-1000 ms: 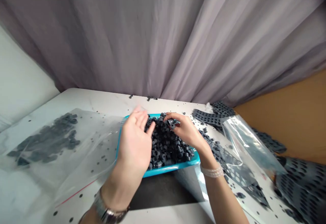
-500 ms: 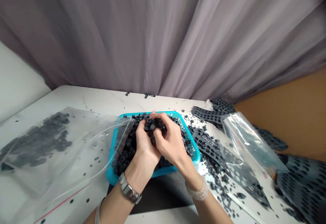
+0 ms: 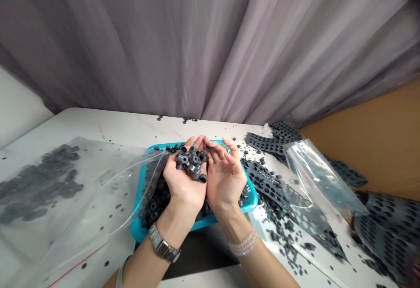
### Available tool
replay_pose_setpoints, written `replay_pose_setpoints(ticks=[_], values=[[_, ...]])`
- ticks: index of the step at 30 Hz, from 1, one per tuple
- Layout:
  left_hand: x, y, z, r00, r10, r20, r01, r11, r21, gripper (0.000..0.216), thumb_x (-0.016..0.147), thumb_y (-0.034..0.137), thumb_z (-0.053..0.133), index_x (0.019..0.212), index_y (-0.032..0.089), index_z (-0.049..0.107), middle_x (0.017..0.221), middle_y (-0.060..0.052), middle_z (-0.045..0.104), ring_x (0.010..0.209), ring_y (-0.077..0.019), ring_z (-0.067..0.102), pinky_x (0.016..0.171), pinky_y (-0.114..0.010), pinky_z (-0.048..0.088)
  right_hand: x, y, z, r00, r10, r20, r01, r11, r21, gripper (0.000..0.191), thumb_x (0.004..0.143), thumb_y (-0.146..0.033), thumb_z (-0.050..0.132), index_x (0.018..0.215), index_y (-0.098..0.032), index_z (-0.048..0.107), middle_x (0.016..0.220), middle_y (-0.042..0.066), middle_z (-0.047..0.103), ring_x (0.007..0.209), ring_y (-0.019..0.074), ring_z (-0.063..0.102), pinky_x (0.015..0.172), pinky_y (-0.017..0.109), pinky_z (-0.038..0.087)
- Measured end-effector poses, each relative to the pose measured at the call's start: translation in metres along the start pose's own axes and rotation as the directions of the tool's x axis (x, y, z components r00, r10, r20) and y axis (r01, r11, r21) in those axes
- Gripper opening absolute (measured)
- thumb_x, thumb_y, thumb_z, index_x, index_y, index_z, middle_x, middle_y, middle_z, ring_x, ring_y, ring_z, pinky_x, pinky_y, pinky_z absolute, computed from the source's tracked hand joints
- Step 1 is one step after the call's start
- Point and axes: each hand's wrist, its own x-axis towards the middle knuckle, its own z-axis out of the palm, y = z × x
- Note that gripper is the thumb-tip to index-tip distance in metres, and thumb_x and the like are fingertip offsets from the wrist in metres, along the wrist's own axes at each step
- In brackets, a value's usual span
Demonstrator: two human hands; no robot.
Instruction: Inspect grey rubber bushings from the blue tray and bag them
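Observation:
Cupped palm up, my left hand (image 3: pixel 185 185) carries a small heap of black ring-shaped foam or rubber pieces (image 3: pixel 193 161). Beside it, touching along the edge, my right hand (image 3: pixel 226 178) is turned palm up with its fingers spread and slightly curled. Its palm is bare; a dark piece shows near its fingertips. Both hands are above a blue plastic basket (image 3: pixel 251 198) full of the same black pieces. A clear zip bag (image 3: pixel 108 178) lies at the left, its mouth over the basket's left rim, with dark pieces inside.
Perforated black sheets (image 3: pixel 265 144) and scattered small black bits (image 3: pixel 285 227) lie on the white table (image 3: pixel 98 124) at the right. Another clear plastic bag (image 3: pixel 324 178) rests over some sheets. A grey curtain (image 3: pixel 164 52) hangs behind, and a brown panel (image 3: pixel 367 144) stands at the right.
My right hand has turned from curling over the pieces to palm up, beside the left. My left hand has opened flatter, so the heap is now visible. The view has shifted slightly.

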Motion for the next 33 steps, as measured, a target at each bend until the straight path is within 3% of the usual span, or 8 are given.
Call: replay_pose_setpoints(ticks=[7,10,14,17,23,28,33], values=[[0.004,-0.003,-0.003,0.998,-0.064,-0.017,0.064,0.997,-0.043,0.035,0.083,0.025,0.039,0.109,0.016,0.06,0.115,-0.016,0.064,0.106,-0.0235,0.064,0.081,-0.031,0.054,0.006,-0.003,-0.005,0.995,0.104,-0.007,-0.102,0.981,0.164,0.018,0.075,-0.017,0.041,0.091,-0.023,0.048,0.081,0.001,0.061,0.084,0.0142,0.064,0.103,0.04,0.041],[0.005,-0.002,-0.002,0.996,-0.082,-0.018,0.081,0.995,-0.051,0.037,0.084,0.024,0.037,0.113,0.015,0.058,0.119,-0.018,0.062,0.109,-0.0259,0.062,0.08,-0.034,0.055,0.011,-0.004,-0.007,0.993,0.111,-0.03,-0.105,0.982,0.157,0.016,0.075,-0.015,0.045,0.088,-0.024,0.048,0.081,-0.001,0.058,0.08,0.0125,0.061,0.098,0.037,0.044],[0.004,0.001,0.002,0.997,-0.071,0.012,0.072,0.996,-0.059,0.039,0.085,0.024,0.035,0.117,0.014,0.055,0.123,-0.021,0.059,0.112,-0.0276,0.06,0.083,-0.038,0.055,0.019,-0.007,-0.011,0.993,0.094,-0.067,-0.084,0.987,0.134,0.016,0.074,-0.012,0.052,0.086,-0.023,0.05,0.088,-0.002,0.056,0.072,0.0089,0.057,0.078,0.026,0.049],[0.004,0.003,0.003,0.998,-0.064,0.024,0.066,0.995,-0.073,0.04,0.086,0.023,0.033,0.12,0.015,0.053,0.125,-0.02,0.059,0.112,-0.0267,0.06,0.086,-0.038,0.054,0.022,-0.006,-0.013,0.988,0.134,-0.071,-0.122,0.981,0.149,0.017,0.073,-0.01,0.058,0.084,-0.022,0.051,0.084,-0.003,0.055,0.06,0.005,0.051,0.061,0.019,0.045],[0.005,0.008,0.003,0.999,-0.049,-0.006,0.048,0.996,-0.076,0.04,0.088,0.023,0.031,0.119,0.017,0.055,0.125,-0.017,0.059,0.113,-0.0264,0.06,0.081,-0.037,0.056,0.02,-0.004,-0.013,0.97,0.24,0.025,-0.241,0.957,0.163,0.018,0.076,-0.014,0.062,0.087,-0.022,0.051,0.072,-0.006,0.059,0.044,0.0016,0.04,0.042,0.014,0.035],[0.005,0.01,0.006,0.997,-0.06,-0.043,0.056,0.995,-0.088,0.038,0.089,0.023,0.029,0.114,0.018,0.057,0.122,-0.017,0.061,0.112,-0.0275,0.06,0.078,-0.038,0.057,0.018,-0.005,-0.015,0.953,0.287,0.092,-0.293,0.955,0.054,0.015,0.08,-0.023,0.063,0.093,-0.023,0.055,0.055,-0.01,0.052,0.031,0.0008,0.035,0.03,0.014,0.02],[0.006,0.009,0.002,0.995,-0.089,-0.034,0.086,0.994,-0.067,0.037,0.088,0.025,0.031,0.111,0.02,0.06,0.12,-0.016,0.062,0.109,-0.0273,0.062,0.07,-0.037,0.057,0.017,-0.007,-0.014,0.951,0.289,0.111,-0.279,0.955,-0.098,0.024,0.081,-0.029,0.062,0.104,-0.022,0.058,0.054,-0.008,0.055,0.03,0.0016,0.039,0.029,0.013,0.023]])
